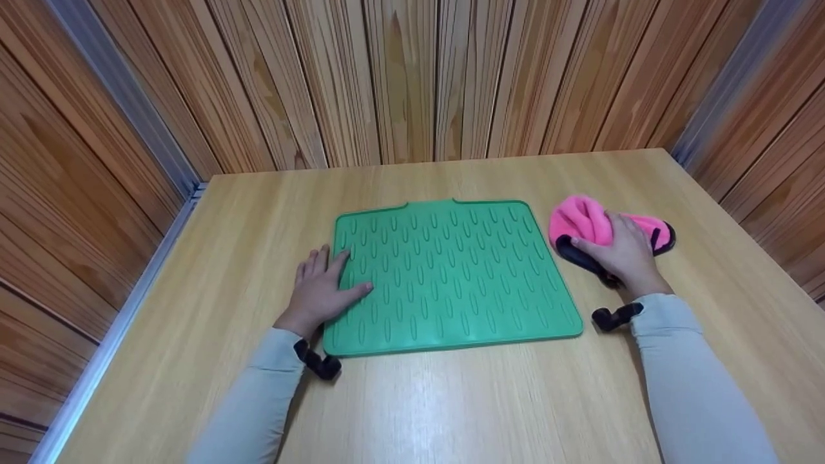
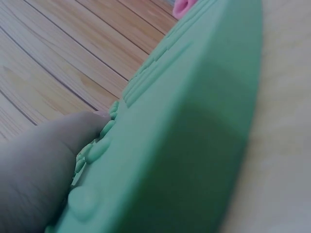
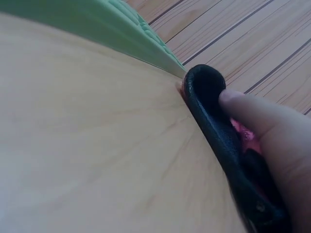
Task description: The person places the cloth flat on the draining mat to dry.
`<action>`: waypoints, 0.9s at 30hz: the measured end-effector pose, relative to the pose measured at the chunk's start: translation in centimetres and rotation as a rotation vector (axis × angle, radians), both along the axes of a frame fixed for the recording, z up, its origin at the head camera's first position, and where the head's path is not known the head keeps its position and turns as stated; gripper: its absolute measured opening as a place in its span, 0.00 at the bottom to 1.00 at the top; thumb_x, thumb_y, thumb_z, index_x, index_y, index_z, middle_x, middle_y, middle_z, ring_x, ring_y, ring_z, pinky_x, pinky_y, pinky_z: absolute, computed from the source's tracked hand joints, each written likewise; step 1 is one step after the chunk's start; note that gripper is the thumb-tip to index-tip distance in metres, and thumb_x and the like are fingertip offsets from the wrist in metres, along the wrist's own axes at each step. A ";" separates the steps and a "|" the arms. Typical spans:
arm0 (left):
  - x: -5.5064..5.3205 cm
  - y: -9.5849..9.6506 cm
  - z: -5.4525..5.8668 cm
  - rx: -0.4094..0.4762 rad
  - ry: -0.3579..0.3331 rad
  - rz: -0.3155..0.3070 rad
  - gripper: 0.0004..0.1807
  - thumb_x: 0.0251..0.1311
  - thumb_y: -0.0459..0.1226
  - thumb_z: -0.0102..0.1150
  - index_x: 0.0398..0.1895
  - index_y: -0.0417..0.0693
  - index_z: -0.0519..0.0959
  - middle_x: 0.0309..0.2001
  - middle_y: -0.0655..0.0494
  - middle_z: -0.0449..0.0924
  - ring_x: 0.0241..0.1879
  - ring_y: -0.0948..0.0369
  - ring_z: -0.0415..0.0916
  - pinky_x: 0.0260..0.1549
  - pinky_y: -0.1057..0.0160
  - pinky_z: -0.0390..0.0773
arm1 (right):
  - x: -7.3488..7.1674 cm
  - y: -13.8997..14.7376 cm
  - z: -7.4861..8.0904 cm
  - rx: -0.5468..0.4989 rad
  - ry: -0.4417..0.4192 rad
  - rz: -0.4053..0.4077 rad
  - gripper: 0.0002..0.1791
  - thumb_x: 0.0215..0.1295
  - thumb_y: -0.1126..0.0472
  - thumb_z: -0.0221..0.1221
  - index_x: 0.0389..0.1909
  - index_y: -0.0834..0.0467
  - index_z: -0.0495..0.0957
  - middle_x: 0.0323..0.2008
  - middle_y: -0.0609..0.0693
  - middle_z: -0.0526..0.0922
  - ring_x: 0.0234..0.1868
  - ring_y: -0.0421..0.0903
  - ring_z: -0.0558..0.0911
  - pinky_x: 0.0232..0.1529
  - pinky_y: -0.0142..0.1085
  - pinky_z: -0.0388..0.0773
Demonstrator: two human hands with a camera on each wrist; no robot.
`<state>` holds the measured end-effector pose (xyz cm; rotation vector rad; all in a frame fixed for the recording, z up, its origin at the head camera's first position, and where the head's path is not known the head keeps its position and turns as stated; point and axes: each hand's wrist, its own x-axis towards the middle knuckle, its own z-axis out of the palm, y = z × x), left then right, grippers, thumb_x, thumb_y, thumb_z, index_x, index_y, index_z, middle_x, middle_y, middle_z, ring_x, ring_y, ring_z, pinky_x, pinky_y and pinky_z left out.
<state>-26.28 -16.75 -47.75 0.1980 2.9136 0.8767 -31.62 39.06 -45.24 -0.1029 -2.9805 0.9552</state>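
Observation:
A green rubbery mat (image 1: 445, 274) with rows of raised oval bumps lies flat on the table. On its left edge rests my left hand (image 1: 317, 293), fingers spread, thumb over the bumps. The left wrist view shows that thumb (image 2: 53, 150) against the mat's bumpy face. Right of the mat is a bunched pink cloth (image 1: 580, 219) with black edging. My right hand (image 1: 624, 254) grips it from above. Close up in the right wrist view, the thumb (image 3: 265, 116) presses the folded black edging (image 3: 214, 131); the other fingers are out of sight there.
The light wooden table (image 1: 258, 212) carries the mat and cloth. Wood-plank walls (image 1: 412, 84) stand behind it and on both sides, with a grey metal strip (image 1: 122, 348) along the left edge. Black wrist mounts (image 1: 319, 362) sit at both cuffs.

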 end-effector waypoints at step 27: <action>-0.2 -0.1 -0.4 -0.029 0.018 -0.004 0.51 0.77 0.63 0.58 0.92 0.46 0.57 0.93 0.30 0.40 0.93 0.32 0.33 0.91 0.29 0.35 | 0.3 -0.6 0.1 -0.007 0.148 -0.059 0.20 0.79 0.57 0.66 0.57 0.70 0.81 0.45 0.64 0.81 0.46 0.59 0.77 0.44 0.42 0.71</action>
